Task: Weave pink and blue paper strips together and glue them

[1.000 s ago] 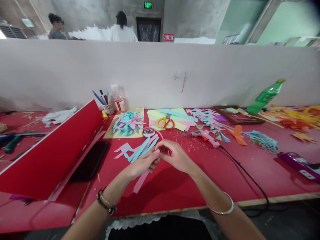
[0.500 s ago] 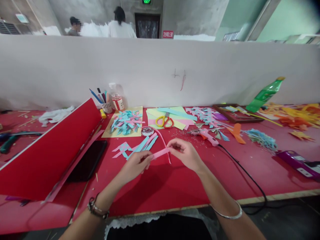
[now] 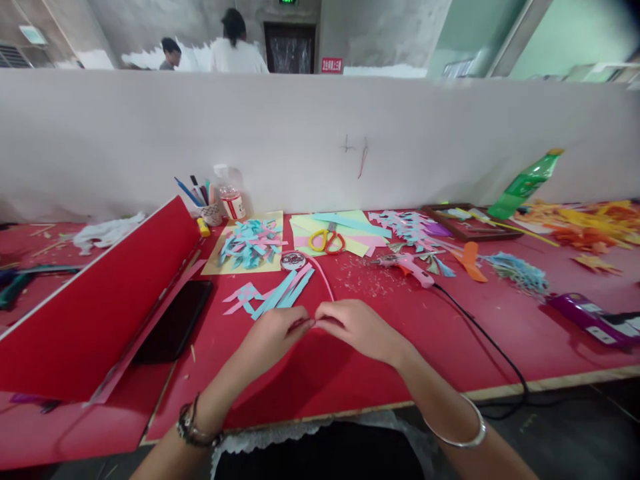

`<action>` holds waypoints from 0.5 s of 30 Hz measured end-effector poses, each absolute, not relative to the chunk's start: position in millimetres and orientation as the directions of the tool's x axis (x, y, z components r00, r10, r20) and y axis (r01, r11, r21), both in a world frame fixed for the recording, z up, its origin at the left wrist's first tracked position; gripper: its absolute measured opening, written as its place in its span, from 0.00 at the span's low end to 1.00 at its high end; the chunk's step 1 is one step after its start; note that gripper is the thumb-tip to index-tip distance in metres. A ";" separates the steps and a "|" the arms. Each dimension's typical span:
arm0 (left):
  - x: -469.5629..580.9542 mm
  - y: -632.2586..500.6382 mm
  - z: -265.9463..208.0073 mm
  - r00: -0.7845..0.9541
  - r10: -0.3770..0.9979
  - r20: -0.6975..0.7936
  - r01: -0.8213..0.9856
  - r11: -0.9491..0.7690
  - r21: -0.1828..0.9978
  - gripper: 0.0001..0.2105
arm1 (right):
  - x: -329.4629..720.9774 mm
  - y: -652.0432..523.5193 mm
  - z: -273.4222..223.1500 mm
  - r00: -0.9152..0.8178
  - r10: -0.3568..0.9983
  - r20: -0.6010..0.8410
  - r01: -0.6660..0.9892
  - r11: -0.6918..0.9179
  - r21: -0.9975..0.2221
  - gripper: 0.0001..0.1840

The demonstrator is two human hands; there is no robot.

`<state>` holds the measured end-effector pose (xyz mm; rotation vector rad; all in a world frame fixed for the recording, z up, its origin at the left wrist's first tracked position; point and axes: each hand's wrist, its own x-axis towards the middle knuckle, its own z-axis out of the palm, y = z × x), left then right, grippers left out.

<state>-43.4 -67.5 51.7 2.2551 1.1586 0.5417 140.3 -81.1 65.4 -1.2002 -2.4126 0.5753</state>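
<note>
My left hand (image 3: 277, 335) and my right hand (image 3: 363, 328) meet fingertip to fingertip above the red tabletop. Both are pinched closed on a pink paper strip, which is almost wholly hidden behind the fingers. Just beyond them, a thin pink curved strip (image 3: 326, 277) runs back from my right hand to a round roll (image 3: 293, 261) with a dark pattern. Loose blue strips (image 3: 285, 293) and a small woven pink and blue piece (image 3: 247, 295) lie past my left hand. Farther back, scissors (image 3: 326, 241) with yellow and red handles rest on coloured paper sheets (image 3: 357, 230).
To the right lie a pink glue gun (image 3: 407, 265) with a black cord, an orange paper piece (image 3: 471, 262) and a purple device (image 3: 587, 320). A green bottle (image 3: 525, 187) leans by a brown tray (image 3: 465, 230). Leftward, a red board (image 3: 110, 300) slants over a black phone (image 3: 175, 323).
My hands have come together and slightly lower, and the pink paper strip stretched between them is now mostly covered by my fingers. The view has shifted a little.
</note>
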 end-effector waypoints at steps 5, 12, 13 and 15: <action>-54.8 -66.8 44.2 0.364 0.927 0.086 0.556 -0.291 0.778 0.15 | 148.5 -82.3 62.3 -0.444 0.885 0.139 0.668 0.430 -0.607 0.10; -57.8 -71.6 41.1 0.315 0.948 0.030 0.441 -0.175 0.880 0.12 | 151.0 -80.6 59.3 -0.435 0.891 0.132 0.624 0.404 -0.669 0.08; -56.4 -72.5 41.2 0.309 0.951 0.031 0.435 -0.170 0.884 0.12 | 150.1 -80.2 58.9 -0.427 0.894 0.134 0.621 0.398 -0.675 0.08; -53.1 -74.2 41.5 0.297 0.954 0.041 0.424 -0.170 0.890 0.12 | 148.1 -79.4 58.5 -0.419 0.898 0.136 0.612 0.390 -0.688 0.08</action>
